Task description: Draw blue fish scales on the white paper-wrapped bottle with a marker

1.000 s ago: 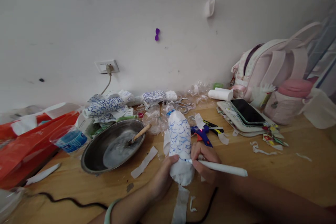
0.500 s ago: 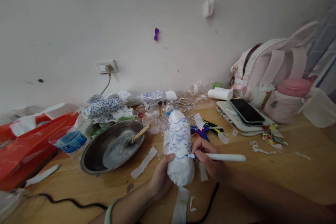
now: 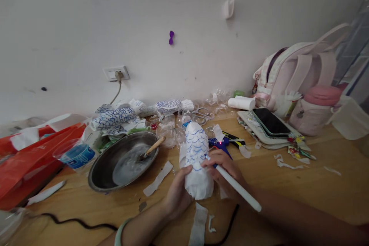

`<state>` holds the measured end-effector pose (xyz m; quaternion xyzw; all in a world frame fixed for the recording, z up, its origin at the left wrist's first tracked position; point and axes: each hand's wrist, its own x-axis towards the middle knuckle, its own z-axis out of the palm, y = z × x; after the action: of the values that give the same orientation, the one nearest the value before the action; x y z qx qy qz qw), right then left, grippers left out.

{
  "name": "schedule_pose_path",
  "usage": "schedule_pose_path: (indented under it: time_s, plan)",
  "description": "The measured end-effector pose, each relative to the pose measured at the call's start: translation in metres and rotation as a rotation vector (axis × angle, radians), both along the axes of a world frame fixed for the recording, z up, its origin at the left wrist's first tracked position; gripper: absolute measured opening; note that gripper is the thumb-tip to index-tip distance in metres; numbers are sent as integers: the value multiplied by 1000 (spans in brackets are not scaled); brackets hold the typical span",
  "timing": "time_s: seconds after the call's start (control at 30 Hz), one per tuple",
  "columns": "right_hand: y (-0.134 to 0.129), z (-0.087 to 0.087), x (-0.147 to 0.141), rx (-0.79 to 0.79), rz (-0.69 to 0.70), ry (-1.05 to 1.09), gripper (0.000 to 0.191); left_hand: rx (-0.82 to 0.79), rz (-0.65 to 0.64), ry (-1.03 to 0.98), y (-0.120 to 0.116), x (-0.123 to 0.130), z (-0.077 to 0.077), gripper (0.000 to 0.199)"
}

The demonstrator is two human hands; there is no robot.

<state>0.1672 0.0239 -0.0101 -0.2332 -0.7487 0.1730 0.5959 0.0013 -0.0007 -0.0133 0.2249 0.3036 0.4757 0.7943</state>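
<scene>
My left hand (image 3: 179, 192) grips the lower left side of a white paper-covered bottle shape (image 3: 198, 184), its thumb lying on the front. Blue scale-like curves cover its upper part; the lower end is plain white. My right hand (image 3: 226, 169) is closed around a white marker pen (image 3: 239, 188) with a blue tip end. The pen slants down to the right, and its tip is close to the right edge of the blue scales; whether it touches I cannot tell. Behind my right hand lies a blue glue gun (image 3: 220, 144) with a small red light.
A metal basin (image 3: 96, 175) holds cloudy liquid and a wooden-handled brush (image 3: 155, 145). Two scale-patterned paper forms, one a roll (image 3: 115, 118), lie by the wall. Scissors (image 3: 201, 112), paper strips (image 3: 158, 178), a phone (image 3: 271, 122) and a pink backpack (image 3: 288, 73) are around.
My right hand has shifted up slightly and turned the marker from nearly level to slanting down rightward. The paper-covered shape has tilted slightly in my left hand.
</scene>
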Motion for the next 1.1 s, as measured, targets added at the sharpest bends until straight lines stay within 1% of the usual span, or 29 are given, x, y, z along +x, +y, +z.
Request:
schedule_pose_path:
  time_s: [0.1, 0.17, 0.27, 0.37, 0.43, 0.53, 0.57, 0.63, 0.7, 0.73, 0.8, 0.87, 1.0, 1.1]
  plan:
    - [1, 1, 0, 118, 22, -79, 11, 29, -53, -20, 0, 0, -2, 34]
    - [1, 1, 0, 183, 24, -109, 14, 57, -71, -18, 1, 0, -1, 30]
    - [1, 0, -1, 209, 17, -174, 14, 85, -69, -11, 1, -1, 0, 29]
    - [-1, -3, -3, 170, 70, -218, 19, 68, -73, -25, 1, -2, -3, 35]
    - [-3, -6, -4, 131, 132, -179, 23, 35, -54, -11, 1, -2, -6, 38]
    - [-4, -6, -3, 62, 220, -111, 24, 11, -17, 56, 0, 0, -8, 34]
    - [-5, -5, -2, 42, 219, -83, 22, 16, -15, 73, 0, 1, -7, 33]
    - [-7, -1, -1, -24, 153, -24, 21, 27, -19, 93, 0, 2, -4, 33]
    - [-10, 3, 0, -145, 72, 28, 17, 28, -2, 112, 0, 2, -1, 34]
    - [-12, 4, -1, -213, 62, 44, 13, 29, 14, 125, 0, 2, 0, 35]
    - [-14, 5, -2, -324, 102, 55, 7, 43, 34, 150, 0, 2, 1, 38]
    - [-14, 2, -3, -339, 138, 47, 11, 75, 44, 174, 0, 2, 1, 42]
    - [-12, -7, -4, -259, 140, -16, 13, 130, 50, 224, -2, 3, 2, 49]
    - [-10, -5, -5, -250, 148, -49, 13, 179, 57, 269, -3, 4, 3, 46]
